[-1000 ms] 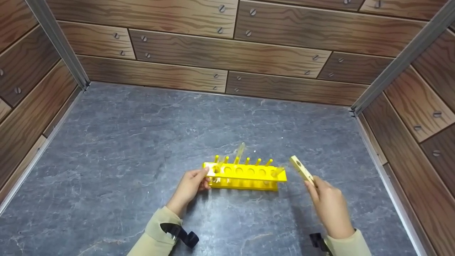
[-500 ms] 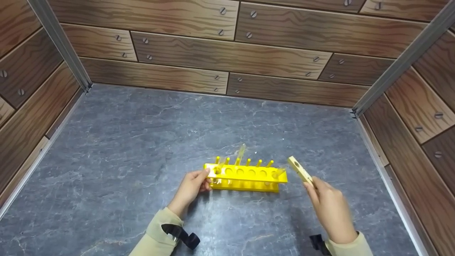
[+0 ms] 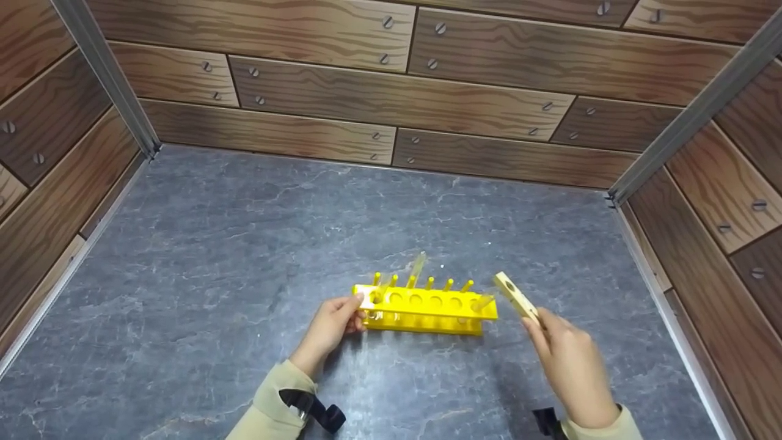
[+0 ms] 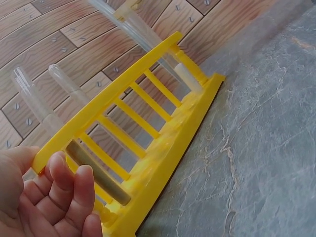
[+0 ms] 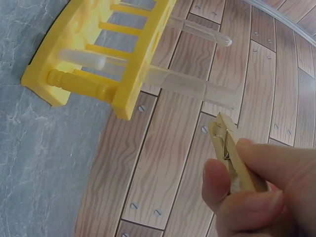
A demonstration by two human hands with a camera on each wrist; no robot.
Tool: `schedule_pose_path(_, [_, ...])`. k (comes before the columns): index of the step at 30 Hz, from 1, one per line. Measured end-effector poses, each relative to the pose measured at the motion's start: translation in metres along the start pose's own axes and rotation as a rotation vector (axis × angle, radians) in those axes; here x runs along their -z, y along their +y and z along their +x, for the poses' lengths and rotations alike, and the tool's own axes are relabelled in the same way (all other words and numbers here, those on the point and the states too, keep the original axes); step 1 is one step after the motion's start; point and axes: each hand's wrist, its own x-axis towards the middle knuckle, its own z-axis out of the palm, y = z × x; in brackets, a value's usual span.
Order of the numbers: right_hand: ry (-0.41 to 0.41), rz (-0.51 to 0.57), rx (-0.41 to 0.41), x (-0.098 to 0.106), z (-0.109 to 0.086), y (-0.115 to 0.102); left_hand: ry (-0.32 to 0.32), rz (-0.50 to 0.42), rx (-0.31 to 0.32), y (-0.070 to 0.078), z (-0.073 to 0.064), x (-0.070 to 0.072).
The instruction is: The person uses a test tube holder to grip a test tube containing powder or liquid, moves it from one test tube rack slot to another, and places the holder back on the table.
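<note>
A yellow test tube rack stands on the table, its left end pinched by my left hand at the top bar. By that hand, a test tube with murky brownish contents sits in the end hole. Another test tube, with white contents at its bottom, stands in the right end hole. An upside-down test tube sits over a back peg. My right hand holds a wooden test tube clamp between thumb and fingers. The clamp's tip is just right of the right tube's mouth, apparently apart from it.
The grey marble-patterned tabletop spreads around the rack. Wood-patterned walls enclose it at the back and both sides, with metal posts at the corners. A row of yellow pegs rises behind the rack's holes.
The clamp's tip has come slightly closer to the rack's right end. The left hand keeps its grip on the rack; the whole head view has shifted a little.
</note>
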Motion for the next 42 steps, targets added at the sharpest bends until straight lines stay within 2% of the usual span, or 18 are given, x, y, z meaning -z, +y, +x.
schedule_pose_path(10, [0.011, 0.001, 0.020, 0.004, -0.001, -0.006, 0.002, 0.006, 0.011, 0.003, -0.002, -0.002])
schedule_pose_path(18, [-0.011, 0.001, 0.027, 0.004, 0.001, -0.014, 0.007, 0.008, 0.012, 0.032, -0.021, -0.003])
schedule_pose_path(31, [0.002, 0.002, 0.043, 0.006, 0.000, -0.021, 0.007, 0.006, -0.004, 0.035, -0.020, -0.009])
schedule_pose_path(36, [-0.001, -0.004, 0.043, 0.006, 0.001, -0.024, -0.007, 0.015, -0.005, 0.030, -0.016, -0.010])
schedule_pose_path(42, [-0.026, 0.021, 0.042, 0.002, 0.003, -0.030, 0.015, 0.006, 0.014, 0.009, -0.005, -0.002])
